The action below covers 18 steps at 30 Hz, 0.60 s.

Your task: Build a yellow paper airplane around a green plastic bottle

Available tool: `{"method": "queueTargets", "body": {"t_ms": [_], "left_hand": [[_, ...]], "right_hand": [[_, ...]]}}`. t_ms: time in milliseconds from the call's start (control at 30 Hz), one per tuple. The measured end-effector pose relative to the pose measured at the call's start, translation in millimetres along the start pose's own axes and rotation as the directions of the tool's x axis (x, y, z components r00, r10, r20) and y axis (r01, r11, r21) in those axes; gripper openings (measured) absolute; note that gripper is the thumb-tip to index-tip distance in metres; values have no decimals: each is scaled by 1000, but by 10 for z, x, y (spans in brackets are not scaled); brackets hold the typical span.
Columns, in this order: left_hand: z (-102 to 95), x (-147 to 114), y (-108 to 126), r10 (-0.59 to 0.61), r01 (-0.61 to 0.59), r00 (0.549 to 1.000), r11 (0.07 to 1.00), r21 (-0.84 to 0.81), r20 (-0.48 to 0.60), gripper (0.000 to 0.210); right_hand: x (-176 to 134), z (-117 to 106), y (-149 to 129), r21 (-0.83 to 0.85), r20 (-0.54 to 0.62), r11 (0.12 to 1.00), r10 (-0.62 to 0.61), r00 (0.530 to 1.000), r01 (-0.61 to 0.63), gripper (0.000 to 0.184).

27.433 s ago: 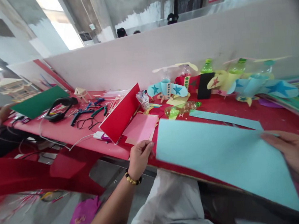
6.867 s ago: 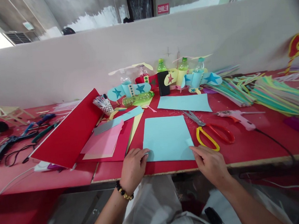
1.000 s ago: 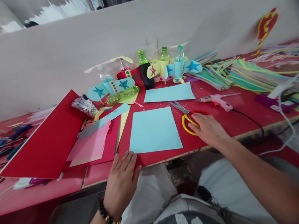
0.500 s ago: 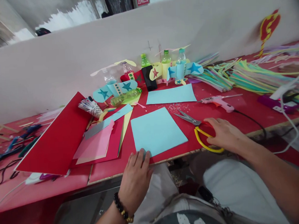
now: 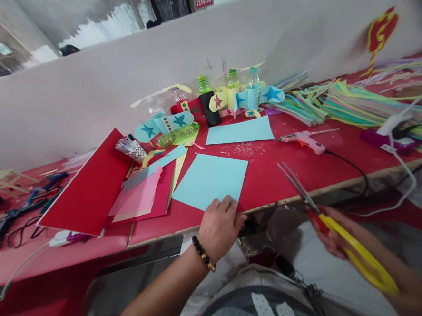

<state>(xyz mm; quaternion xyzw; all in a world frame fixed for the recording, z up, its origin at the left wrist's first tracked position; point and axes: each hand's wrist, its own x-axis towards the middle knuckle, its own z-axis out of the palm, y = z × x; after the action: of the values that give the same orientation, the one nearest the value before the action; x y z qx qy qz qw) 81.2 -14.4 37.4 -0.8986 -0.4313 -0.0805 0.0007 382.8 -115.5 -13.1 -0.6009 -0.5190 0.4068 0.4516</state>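
A light blue paper sheet (image 5: 210, 177) lies turned at an angle on the red table, close to its front edge. My left hand (image 5: 220, 224), with a beaded bracelet at the wrist, rests its fingers on the sheet's near corner; the thumb is spread to the right. My right hand (image 5: 338, 245) is closed around the scissors (image 5: 306, 200), gripping their red and yellow handles. Raised in front of the table edge, the scissors have their blades slightly parted and pointing up and to the left.
Behind lie another blue sheet (image 5: 240, 131) and a pink glue gun (image 5: 305, 140) with a cord. Decorated bottles (image 5: 253, 96), a black phone (image 5: 211, 109) and colored paper strips (image 5: 354, 106) are farther back. Colored papers (image 5: 138, 196), a pen cup (image 5: 135, 150) and a red board (image 5: 87, 189) occupy the left.
My right hand has lifted the scissors off the table and brought them toward me. The blue sheet has turned and shifted left, while my left hand has moved right along its near side.
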Motion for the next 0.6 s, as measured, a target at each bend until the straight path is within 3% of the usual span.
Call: {"method": "queueTargets", "body": {"t_ms": [67, 133, 267, 433, 600], "left_hand": [[1, 46, -147, 38, -40, 999, 997, -61, -38, 36], [30, 62, -321, 47, -50, 998, 997, -65, -42, 39], [122, 71, -450, 20, -17, 998, 999, -42, 56, 47], [197, 255, -201, -141, 140, 989, 990, -20, -39, 46], [154, 404, -304, -63, 65, 998, 994, -83, 22, 44]], "right_hand": [[-270, 204, 81, 391, 156, 895, 166, 974, -216, 50], [-471, 416, 106, 533, 264, 783, 206, 942, -320, 53], [-623, 696, 14, 607, 393, 677, 199, 898, -416, 61], [-658, 740, -117, 644, 447, 668, 69, 892, -374, 76], [-688, 695, -158, 628, 547, 638, 46, 836, -446, 82]]}}
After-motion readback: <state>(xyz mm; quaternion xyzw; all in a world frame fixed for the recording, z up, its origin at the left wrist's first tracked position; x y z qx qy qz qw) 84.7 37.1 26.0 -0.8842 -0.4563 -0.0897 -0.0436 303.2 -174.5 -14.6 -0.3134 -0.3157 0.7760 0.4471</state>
